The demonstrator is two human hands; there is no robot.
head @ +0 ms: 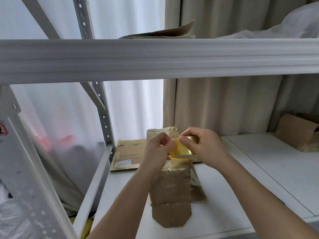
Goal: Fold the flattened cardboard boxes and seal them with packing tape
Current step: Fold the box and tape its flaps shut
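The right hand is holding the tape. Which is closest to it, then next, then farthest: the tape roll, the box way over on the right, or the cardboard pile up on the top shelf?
From the right hand:
1. Tape roll: gripped in its fingers.
2. Box on the right: same shelf, far right.
3. Cardboard pile: on the upper shelf, above and behind.

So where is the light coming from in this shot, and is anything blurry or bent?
Head view: daylight comes through the sheer white curtain behind the rack; the upper shelf beam bows from wide-angle distortion and looks soft; the yellow tape roll glows translucent between the left hand and right hand.
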